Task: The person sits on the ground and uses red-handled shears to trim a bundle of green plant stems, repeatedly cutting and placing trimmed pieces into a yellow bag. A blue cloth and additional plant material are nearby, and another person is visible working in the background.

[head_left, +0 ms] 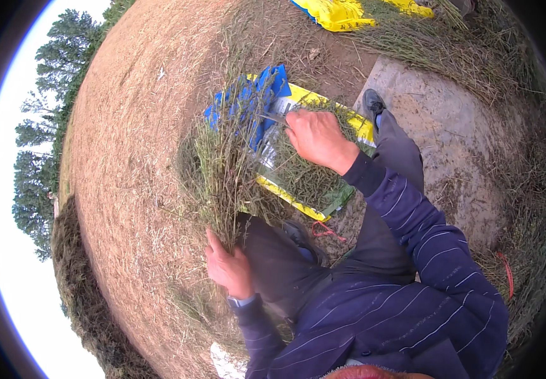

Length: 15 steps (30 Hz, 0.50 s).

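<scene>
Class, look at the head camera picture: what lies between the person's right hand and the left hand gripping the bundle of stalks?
In the head view, between the right hand and left hand lie cut stalks piled on a yellow-edged sack, beside the bundle.

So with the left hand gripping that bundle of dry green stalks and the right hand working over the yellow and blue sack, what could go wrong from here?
1. The right hand seems to hold a thin metal blade close to the bundle of dry green stalks; a slip could nick the left hand gripping its base.
2. Cut pieces may miss the yellow and blue plastic sack and land on the straw-covered ground.
</scene>
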Each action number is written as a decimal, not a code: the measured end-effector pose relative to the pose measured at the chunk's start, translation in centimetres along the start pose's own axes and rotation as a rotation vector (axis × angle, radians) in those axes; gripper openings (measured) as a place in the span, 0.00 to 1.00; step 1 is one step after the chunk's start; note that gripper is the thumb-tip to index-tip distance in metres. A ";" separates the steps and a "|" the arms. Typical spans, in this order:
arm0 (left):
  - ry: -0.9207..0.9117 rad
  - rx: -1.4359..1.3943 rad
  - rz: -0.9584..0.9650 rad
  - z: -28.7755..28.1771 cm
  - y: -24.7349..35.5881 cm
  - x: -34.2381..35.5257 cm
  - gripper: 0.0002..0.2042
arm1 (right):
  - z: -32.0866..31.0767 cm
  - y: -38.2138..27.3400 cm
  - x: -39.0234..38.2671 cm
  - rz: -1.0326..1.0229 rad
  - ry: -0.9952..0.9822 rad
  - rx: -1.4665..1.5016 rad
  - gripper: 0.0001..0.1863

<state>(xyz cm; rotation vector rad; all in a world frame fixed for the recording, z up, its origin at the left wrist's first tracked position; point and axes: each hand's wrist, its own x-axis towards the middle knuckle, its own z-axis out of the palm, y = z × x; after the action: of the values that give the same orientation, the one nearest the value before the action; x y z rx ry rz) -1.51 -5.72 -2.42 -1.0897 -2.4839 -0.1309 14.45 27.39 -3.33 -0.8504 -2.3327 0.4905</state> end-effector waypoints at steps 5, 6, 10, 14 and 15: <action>-0.001 0.007 -0.002 -0.6 0.5 0.2 0.45 | 0.5 0.4 0.2 -0.010 -0.001 -0.027 0.10; 0.001 0.003 -0.003 -0.5 0.5 0.2 0.46 | 0.5 0.4 0.1 -0.007 -0.002 -0.026 0.10; 0.003 -0.008 -0.012 -0.5 0.4 0.1 0.46 | 0.3 0.5 -0.5 0.016 0.004 -0.012 0.10; 0.015 0.001 -0.005 -0.3 0.3 0.1 0.47 | -0.6 0.7 -1.0 0.050 -0.009 -0.010 0.10; 0.008 0.002 -0.008 -0.3 0.3 0.2 0.47 | -0.6 0.7 -1.0 0.045 0.007 -0.012 0.10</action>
<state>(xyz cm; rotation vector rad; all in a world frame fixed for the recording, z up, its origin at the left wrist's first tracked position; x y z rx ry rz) -1.30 -5.50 -2.10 -1.0770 -2.4811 -0.1343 15.78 27.28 -3.65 -0.9111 -2.3166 0.4920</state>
